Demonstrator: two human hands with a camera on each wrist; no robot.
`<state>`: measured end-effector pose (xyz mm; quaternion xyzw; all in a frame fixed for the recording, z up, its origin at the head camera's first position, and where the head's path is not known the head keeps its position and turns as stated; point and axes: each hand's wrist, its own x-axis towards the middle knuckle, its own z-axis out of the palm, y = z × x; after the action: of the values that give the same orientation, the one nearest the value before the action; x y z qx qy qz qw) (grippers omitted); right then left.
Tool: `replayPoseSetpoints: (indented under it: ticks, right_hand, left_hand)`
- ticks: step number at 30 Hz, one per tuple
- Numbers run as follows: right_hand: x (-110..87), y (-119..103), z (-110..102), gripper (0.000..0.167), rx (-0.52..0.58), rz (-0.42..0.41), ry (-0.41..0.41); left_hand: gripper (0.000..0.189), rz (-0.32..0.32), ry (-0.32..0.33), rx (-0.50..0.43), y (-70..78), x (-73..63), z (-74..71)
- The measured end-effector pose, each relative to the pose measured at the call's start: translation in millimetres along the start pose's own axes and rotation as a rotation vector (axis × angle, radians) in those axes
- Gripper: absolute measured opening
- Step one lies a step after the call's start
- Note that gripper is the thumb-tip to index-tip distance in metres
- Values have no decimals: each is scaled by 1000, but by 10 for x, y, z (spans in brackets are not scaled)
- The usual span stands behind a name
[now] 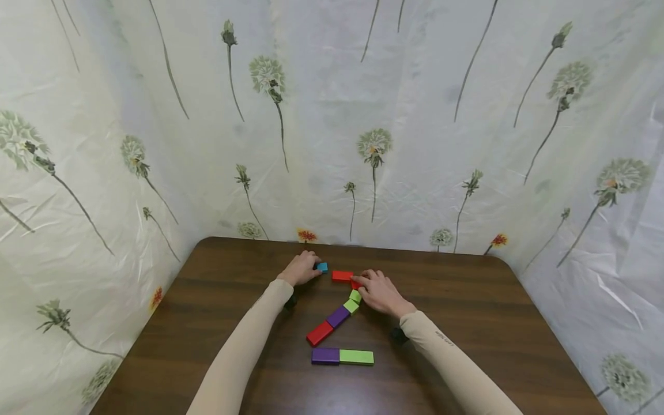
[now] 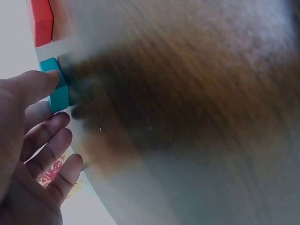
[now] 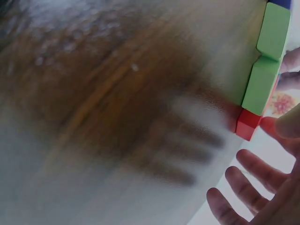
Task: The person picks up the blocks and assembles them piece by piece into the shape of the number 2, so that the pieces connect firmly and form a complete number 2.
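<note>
My left hand [image 1: 301, 269] pinches a small blue block [image 1: 323, 267] near the table's far edge. In the left wrist view the thumb lies on this block [image 2: 59, 97], and the other fingers spread loosely below. To its right, a red block [image 1: 342, 276] lies a short gap away. My right hand [image 1: 382, 293] holds a second red block [image 1: 355, 285] between thumb and index finger, partly hidden by them. The right wrist view shows that red block [image 3: 247, 125] at the end of two light green blocks [image 3: 260, 86], with the remaining fingers extended.
From the green blocks [image 1: 351, 306], a slanting row continues toward me with a purple block [image 1: 338, 316] and a red block [image 1: 319, 333]. Nearer still, a purple block [image 1: 325, 356] and a long green block [image 1: 356, 357] lie end to end. A flowered curtain [image 1: 321, 190] hangs behind the brown table [image 1: 207, 323].
</note>
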<state>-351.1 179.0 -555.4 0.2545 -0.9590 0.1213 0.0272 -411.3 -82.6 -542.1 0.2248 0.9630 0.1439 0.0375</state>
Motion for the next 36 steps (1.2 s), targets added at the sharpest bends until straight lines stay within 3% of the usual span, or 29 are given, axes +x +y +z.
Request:
replayPoseSetpoints:
  ticks: [11,18,23,36]
  right_hand:
    - [86,-48,-40,39,18,-88,10]
    - [128,-125,-53,40,36,-90,-98]
    - [139,-117,-40,40,69,-87,-129]
    - [182,-92,-13,42,53,-134,-34]
  left_hand:
    - [37,19,10,2,-20,3,4]
    - [35,24,9,9,-48,5,8]
    - [33,25,8,13,-43,-24,-2]
    - [34,31,-8,15,-20,-75,-42]
